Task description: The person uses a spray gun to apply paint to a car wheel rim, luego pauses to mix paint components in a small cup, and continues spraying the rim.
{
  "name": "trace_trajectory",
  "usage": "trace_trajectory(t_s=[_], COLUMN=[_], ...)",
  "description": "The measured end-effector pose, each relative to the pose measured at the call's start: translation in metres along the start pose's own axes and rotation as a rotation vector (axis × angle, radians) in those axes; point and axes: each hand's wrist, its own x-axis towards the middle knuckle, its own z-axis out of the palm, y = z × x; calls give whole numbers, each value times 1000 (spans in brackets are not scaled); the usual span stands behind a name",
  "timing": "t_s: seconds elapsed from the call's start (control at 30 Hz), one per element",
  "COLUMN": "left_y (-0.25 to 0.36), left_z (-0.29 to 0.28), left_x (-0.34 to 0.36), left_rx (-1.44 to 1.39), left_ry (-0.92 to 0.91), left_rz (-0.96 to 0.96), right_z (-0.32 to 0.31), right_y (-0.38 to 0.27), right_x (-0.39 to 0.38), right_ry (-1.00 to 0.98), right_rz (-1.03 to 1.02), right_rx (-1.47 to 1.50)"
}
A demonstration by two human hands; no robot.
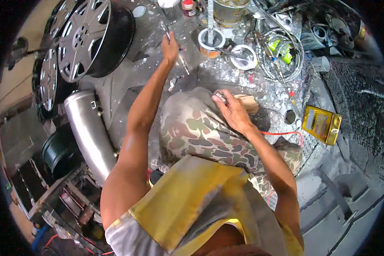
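My left hand [170, 50] is stretched forward over the paint-spotted floor, its fingers closed around a slim silver metal tool [164, 28]. What kind of tool it is cannot be made out. Just beside that hand lies a thin pointed item [184, 63] with a pale tip. My right hand [234, 112] rests at my knee, clad in camouflage trousers [192, 113]. Its fingers curl around a small shiny metal piece [221, 97], mostly covered by them. A folded tan sheet [248, 103] shows behind that hand, and a red hose [286, 132] runs close to the wrist.
Alloy wheels [83, 40] and a silver tank [87, 132] stand at the left. Ahead are a paint-smeared cup [211, 39], a white tub [243, 57], a large tin [230, 12] and a coiled hose [298, 64]. A yellow can [321, 124] lies at the right.
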Motion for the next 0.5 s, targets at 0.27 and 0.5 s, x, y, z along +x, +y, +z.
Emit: trace_trajectory(t_s=[0.27,0.5], left_y=[208,249], left_z=[-34,-50], left_x=[-86,-125], left_rx=[-350,-446], left_ry=[22,116], left_rz=[191,207], right_z=[23,24], right_y=[-57,-99], right_x=[19,-5], right_ry=[109,95], right_rz=[-261,-381], right_rx=[207,356])
